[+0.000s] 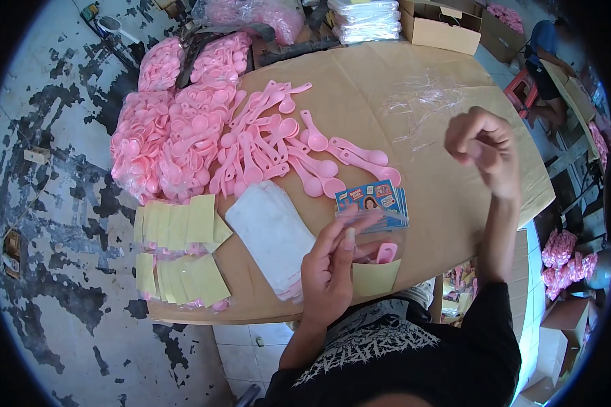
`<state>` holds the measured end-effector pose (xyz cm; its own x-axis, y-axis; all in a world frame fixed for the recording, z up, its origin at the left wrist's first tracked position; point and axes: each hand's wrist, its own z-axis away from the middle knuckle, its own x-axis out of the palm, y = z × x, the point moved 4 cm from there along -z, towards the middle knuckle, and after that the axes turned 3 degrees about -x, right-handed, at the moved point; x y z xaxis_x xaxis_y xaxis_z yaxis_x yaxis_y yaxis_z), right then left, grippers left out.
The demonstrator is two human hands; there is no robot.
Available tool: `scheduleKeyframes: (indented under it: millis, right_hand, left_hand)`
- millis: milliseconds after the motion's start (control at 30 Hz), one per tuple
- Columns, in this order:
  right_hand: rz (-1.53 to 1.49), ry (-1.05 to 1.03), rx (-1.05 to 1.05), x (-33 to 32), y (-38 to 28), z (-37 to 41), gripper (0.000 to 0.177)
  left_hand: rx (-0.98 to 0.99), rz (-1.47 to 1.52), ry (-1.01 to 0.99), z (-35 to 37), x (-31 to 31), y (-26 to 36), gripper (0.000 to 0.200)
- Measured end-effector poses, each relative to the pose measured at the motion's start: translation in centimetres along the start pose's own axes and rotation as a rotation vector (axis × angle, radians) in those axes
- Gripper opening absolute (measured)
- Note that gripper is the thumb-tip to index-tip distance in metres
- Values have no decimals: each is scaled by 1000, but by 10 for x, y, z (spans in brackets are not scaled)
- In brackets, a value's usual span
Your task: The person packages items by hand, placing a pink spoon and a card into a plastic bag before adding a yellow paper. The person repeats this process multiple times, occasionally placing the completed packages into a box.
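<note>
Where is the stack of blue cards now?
Head view, right of centre: the blue cards lie between the loose pink spoons and the left hand.

The left hand (329, 268) hides most of the clear plastic packet (387, 239) under its fingers, and the blurred right hand's (485, 146) pinch cannot be made out.

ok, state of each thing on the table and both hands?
packet: pinched in left hand, pink spoon and yellow card inside
right hand: raised, fingers curled, contents unclear
loose spoons: scattered heap
yellow packets: overlapped rows, yellow side up
cards: stacked
bag stack: lying flat
</note>
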<state>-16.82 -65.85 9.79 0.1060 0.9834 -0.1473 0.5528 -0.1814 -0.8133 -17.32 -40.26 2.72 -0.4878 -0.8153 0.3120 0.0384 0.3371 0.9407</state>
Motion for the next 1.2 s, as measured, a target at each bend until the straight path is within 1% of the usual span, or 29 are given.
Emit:
scheduleKeyframes:
  millis: [33, 67, 100, 200, 267, 333, 367, 433, 533, 733, 767, 833, 867, 933, 967, 1033, 1100, 1133, 1200]
  right_hand:
    - [8, -63, 48, -15, 4, 1, 4]
    - [14, -126, 100, -21, 7, 4, 4]
    - [136, -39, 150, -20, 14, 4, 5]
    - [488, -20, -284, 24, 4, 6, 11]
    - [628, -117, -416, 59, -17, 6, 19]
    - [681, -124, -492, 84, -19, 9, 25]
    - [709, -127, -530, 93, -18, 10, 27]
    - [729, -144, -540, 103, -8, 10, 29]
    - [764, -150, -544, 105, -7, 11, 30]
    - [795, -169, -547, 104, -2, 13, 27]
    - [801, -177, -546, 104, -1, 13, 26]
    - [812, -161, -505, 105, -3, 14, 23]
    - [818, -152, -485, 105, -3, 14, 22]
    - [672, -143, -433, 102, -2, 12, 20]
    - [601, -137, -407, 99, -2, 11, 18]
    - [442, -47, -271, 85, -1, 9, 16]
    - [240, 22, -145, 65, -4, 7, 11]
    - [127, -11, -189, 54, -12, 5, 11]
    - [-60, -38, -308, 22, -14, 6, 8]
  left_hand:
    - [-7, 45, 16, 1, -1, 0, 36]
    - [-2, 11, 34, 1, -4, -2, 36]
    - [7, -22, 50, 0, -7, -6, 37]
    - [31, -139, 74, -5, -8, -3, 38]
    - [44, -175, 102, -5, -6, -2, 38]
    - [65, -167, 145, -5, 0, -3, 38]
    - [70, -238, 144, -3, -2, -5, 38]
    - [79, -378, 138, 0, -6, -11, 39]
    - [79, -405, 140, 1, -4, -10, 41]
    - [121, -599, 108, 1, -1, 0, 43]
    - [105, -626, 106, 1, 0, 1, 41]
    - [74, -678, 104, 1, 0, 1, 37]
    - [109, -666, 105, 1, -1, -2, 37]
    - [177, -638, 104, 0, -3, -9, 38]
    - [144, -582, 74, 0, -3, -8, 38]
    - [77, -468, 15, 0, -2, -2, 39]
    - [75, -250, 9, -1, -2, -8, 40]
    - [75, -142, 5, -1, -3, -9, 40]
    - [44, -55, 20, 1, -4, 1, 41]
